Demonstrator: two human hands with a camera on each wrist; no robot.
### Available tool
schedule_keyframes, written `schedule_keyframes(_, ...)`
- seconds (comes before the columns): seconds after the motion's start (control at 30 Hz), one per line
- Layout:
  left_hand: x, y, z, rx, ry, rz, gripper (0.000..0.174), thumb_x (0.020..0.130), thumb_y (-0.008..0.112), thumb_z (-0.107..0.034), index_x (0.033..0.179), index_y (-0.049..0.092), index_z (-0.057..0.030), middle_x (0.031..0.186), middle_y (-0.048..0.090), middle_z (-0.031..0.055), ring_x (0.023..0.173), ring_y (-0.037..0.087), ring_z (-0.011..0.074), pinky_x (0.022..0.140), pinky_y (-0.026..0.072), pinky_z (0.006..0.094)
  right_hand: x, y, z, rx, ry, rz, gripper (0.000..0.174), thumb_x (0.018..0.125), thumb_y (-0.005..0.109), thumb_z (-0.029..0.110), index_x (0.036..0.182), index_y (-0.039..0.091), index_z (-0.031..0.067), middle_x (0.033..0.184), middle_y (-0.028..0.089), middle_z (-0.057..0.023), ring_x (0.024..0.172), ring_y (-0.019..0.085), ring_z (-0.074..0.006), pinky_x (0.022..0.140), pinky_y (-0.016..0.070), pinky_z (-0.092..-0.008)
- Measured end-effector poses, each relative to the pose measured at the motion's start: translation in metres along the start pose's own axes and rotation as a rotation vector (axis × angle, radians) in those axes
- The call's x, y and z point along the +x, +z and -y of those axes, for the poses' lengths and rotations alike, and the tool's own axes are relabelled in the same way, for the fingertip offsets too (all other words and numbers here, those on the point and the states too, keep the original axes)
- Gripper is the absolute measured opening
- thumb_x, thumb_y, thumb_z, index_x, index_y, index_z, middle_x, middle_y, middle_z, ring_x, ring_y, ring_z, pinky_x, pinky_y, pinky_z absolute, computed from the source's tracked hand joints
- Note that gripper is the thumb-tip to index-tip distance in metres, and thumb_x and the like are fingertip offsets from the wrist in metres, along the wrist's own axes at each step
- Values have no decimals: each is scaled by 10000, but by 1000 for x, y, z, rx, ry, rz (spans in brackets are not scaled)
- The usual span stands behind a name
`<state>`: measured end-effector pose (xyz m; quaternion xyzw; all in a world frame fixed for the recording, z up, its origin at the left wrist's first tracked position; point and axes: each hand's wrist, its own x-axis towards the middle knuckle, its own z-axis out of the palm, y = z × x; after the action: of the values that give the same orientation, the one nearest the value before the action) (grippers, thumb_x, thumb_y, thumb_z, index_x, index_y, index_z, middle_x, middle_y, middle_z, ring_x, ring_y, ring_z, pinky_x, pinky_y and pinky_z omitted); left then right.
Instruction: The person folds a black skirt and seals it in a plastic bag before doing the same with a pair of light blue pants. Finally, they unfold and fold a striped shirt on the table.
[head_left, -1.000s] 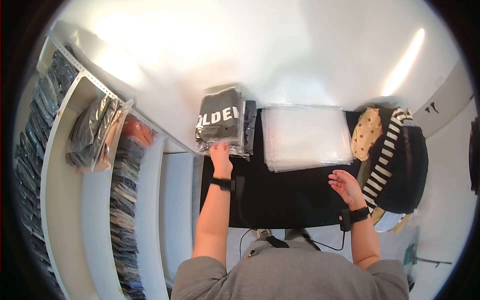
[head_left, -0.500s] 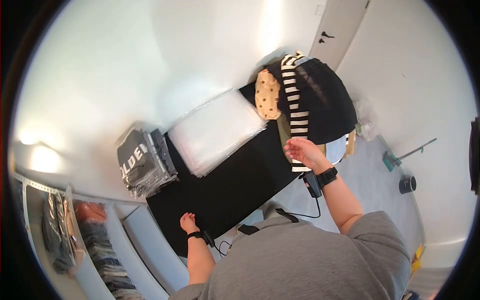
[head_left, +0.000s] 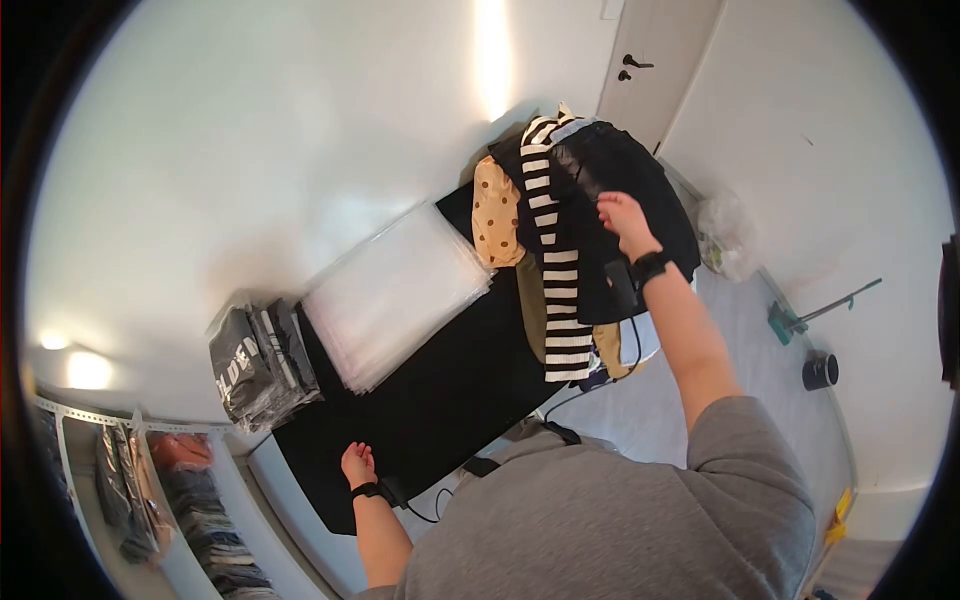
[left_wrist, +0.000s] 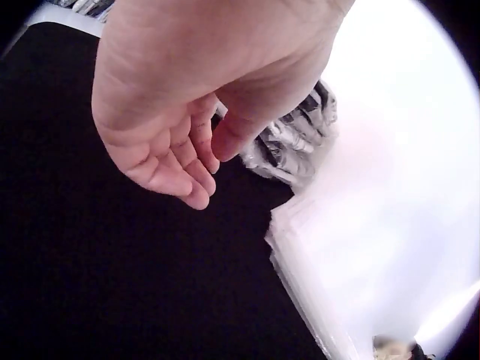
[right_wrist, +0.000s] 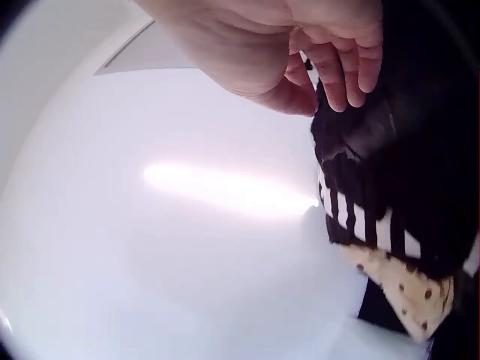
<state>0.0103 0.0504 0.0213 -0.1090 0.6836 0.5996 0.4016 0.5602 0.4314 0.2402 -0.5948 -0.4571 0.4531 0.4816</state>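
Note:
My right hand (head_left: 626, 222) is over the black garment (head_left: 640, 190) on top of the clothes pile. In the right wrist view, its loosely bent fingers (right_wrist: 336, 79) and thumb overlap the cloth's edge, with a gap between them. Beside that garment lie a black-and-white striped piece (head_left: 562, 270) and a cream polka-dot piece (head_left: 495, 212). My left hand (head_left: 358, 465) hovers over the black table (head_left: 430, 420) near its front left, fingers loosely curled around nothing. Closest to it are the stack of clear plastic bags (head_left: 400, 295) and the bagged dark clothes (head_left: 250, 365).
Shelves (head_left: 235, 500) with folded, bagged clothes stand at the left. On the floor to the right are a white plastic bag (head_left: 728, 235), a green broom (head_left: 790, 320) and a black bin (head_left: 820, 371). A cable (head_left: 590, 392) runs from the right wrist device.
The view has turned right. My left hand has come away from the bagged clothes to the table's front. My right hand has reached out to the right, over the black garment.

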Motion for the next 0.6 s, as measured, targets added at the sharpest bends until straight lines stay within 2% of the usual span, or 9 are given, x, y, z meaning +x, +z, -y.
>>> schedule_keyframes(0.07, -10, 14, -5, 14, 25, 28, 201, 900, 494, -168, 1065, 546, -66, 906, 615, 61, 743, 592, 154, 625, 453, 239, 61, -16, 2, -212, -179, -56, 292, 773, 575, 78, 1060, 605, 35, 807, 589, -13, 687, 522, -89, 603, 434, -229)
schedule_keyframes(0.13, -25, 32, -12, 13, 81, 59, 196, 902, 485, -162, 1066, 544, -72, 907, 613, 55, 755, 593, 150, 631, 447, 233, 104, -25, 12, -410, -287, -153, 301, 728, 572, 62, 1024, 629, 47, 905, 651, -97, 841, 617, -208, 759, 483, -302)
schedule_keyframes(0.2, -46, 47, -18, 9, 101, 69, 190, 905, 475, -146, 1066, 540, -71, 900, 610, 54, 763, 593, 146, 642, 449, 229, 136, -33, 19, -752, -392, -207, 345, 738, 579, 109, 1081, 613, 107, 979, 648, -110, 931, 611, -261, 820, 479, -328)
schedule_keyframes(0.23, -56, 54, -20, 35, 121, 88, 187, 905, 473, -137, 1066, 539, -71, 900, 609, 53, 763, 593, 144, 642, 450, 229, 150, -37, 24, -919, -345, -134, 380, 759, 563, 148, 1138, 585, 165, 1147, 587, -118, 1091, 540, -296, 901, 447, -381)
schedule_keyframes(0.33, -79, 75, -28, 70, 159, 122, 182, 900, 476, -115, 1066, 533, -70, 906, 610, 54, 763, 593, 142, 645, 456, 228, 172, -36, 20, -1236, -470, -186, 388, 776, 537, 156, 1161, 570, 199, 1291, 481, -120, 1197, 447, -302, 958, 399, -420)
schedule_keyframes(0.37, -89, 82, -32, 74, 154, 156, 183, 896, 481, -113, 1067, 532, -70, 909, 610, 53, 762, 593, 141, 644, 457, 229, 179, -35, 18, -1252, -420, -173, 386, 786, 521, 152, 1163, 559, 224, 1351, 405, -125, 1262, 356, -316, 1013, 322, -471)
schedule_keyframes(0.47, -124, 107, -49, 86, 150, 197, 181, 893, 492, -112, 1063, 534, -69, 915, 613, 53, 760, 592, 135, 645, 456, 228, 175, -33, 37, -1375, -339, -85, 335, 791, 517, 146, 1115, 571, 211, 1323, 423, -139, 1274, 336, -314, 1039, 280, -482)
schedule_keyframes(0.53, -136, 120, -58, 117, 193, 301, 170, 897, 498, -120, 1053, 539, -67, 911, 614, 46, 771, 592, 126, 652, 451, 222, 183, -34, 31, -1348, -409, -132, 251, 784, 524, 129, 1019, 598, 181, 1299, 448, -117, 1293, 319, -285, 1050, 254, -497)
schedule_keyframes(0.6, -149, 138, -67, 168, 221, 338, 169, 898, 502, -125, 1050, 544, -65, 918, 617, 45, 783, 594, 123, 662, 448, 220, 176, -40, 42, -1447, -592, -27, 175, 769, 533, 108, 920, 610, 151, 1293, 459, -89, 1305, 308, -258, 1060, 241, -496)
